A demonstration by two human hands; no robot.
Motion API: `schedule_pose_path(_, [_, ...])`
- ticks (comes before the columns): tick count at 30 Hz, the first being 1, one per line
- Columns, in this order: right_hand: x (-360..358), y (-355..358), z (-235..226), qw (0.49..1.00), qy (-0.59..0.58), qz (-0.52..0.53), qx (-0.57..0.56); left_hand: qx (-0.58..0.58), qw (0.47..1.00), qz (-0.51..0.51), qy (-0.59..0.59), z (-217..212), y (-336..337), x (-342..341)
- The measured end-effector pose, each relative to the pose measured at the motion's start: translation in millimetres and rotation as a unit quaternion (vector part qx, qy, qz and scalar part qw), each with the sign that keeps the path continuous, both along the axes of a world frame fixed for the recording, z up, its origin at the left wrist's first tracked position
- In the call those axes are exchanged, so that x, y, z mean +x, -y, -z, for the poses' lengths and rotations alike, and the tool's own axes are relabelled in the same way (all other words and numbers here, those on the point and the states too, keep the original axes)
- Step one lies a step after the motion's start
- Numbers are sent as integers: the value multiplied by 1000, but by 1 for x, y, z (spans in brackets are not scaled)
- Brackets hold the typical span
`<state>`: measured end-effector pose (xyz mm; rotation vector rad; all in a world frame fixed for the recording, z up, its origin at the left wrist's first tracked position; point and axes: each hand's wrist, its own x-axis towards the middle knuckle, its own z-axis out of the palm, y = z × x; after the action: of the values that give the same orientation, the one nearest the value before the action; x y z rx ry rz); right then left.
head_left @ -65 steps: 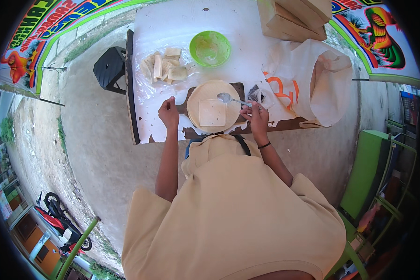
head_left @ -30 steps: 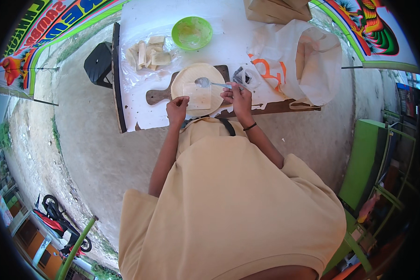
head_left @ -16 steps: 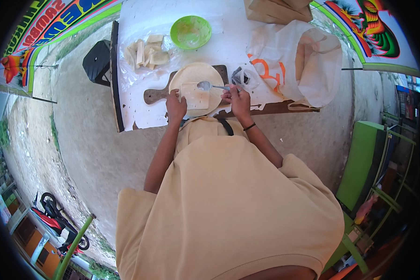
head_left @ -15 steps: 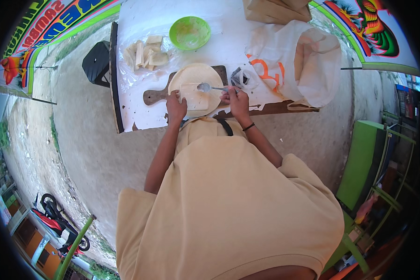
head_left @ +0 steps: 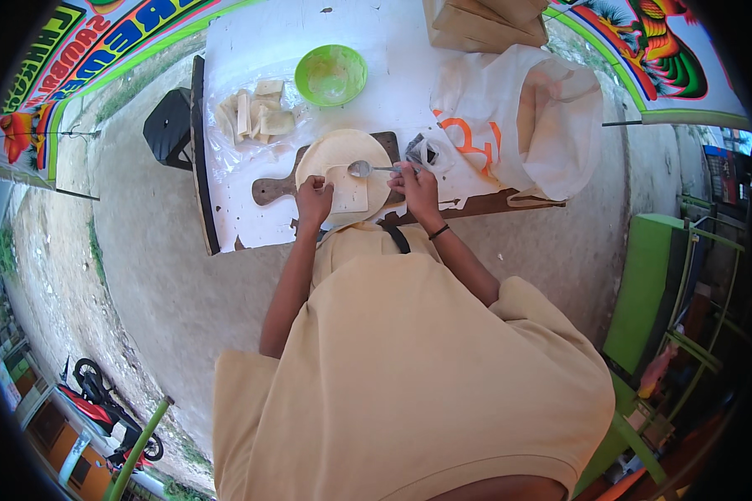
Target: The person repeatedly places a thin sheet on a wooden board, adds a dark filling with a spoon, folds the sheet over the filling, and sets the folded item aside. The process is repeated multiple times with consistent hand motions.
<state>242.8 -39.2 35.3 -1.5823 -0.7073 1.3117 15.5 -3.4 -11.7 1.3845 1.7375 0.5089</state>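
On a wooden cutting board [head_left: 265, 191] lies a round, pale, flat sheet [head_left: 340, 144], like a dough wrapper. A smaller square wrapper [head_left: 351, 197] rests on its near part. My left hand [head_left: 313, 203] is closed at the square wrapper's left edge, with thumb and fingers seeming to pinch it. From the right, my right hand [head_left: 418, 190] grips a metal spoon [head_left: 378, 169] by its handle. The spoon's bowl hovers over or touches the far edge of the square wrapper; I cannot tell which. Its contents are too small to make out.
Beyond the board stands a green bowl [head_left: 331, 75] with pale residue. To its left, pale cut pieces [head_left: 259, 114] lie on clear plastic. A small knotted plastic bag [head_left: 426, 152] sits by the board's right end, near a large white bag [head_left: 493, 108]. Brown boxes [head_left: 485, 25] are at the far right.
The whole view has shifted slightly, so the table sits lower in the picture. Both hands and the spoon stay in nearly the same places over the board.
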Motion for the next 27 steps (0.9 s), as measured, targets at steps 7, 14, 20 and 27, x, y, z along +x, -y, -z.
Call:
schedule_pose_path(7, [1, -70, -35, 991, 36, 17, 130, 0, 998, -21, 63, 5, 6, 0])
schedule_pose_path(14, [-5, -180, -48, 878, 374, -148, 259, -39, 996, 3, 85, 5, -6, 2])
schedule_pose_path(20, [-20, -207, -29, 836, 449, -236, 208, -53, 991, 13, 124, -7, -7, -1])
schedule_pose_path(27, [-30, -205, -14, 852, 460, -153, 197, -65, 984, 6, 166, -1, -5, -7])
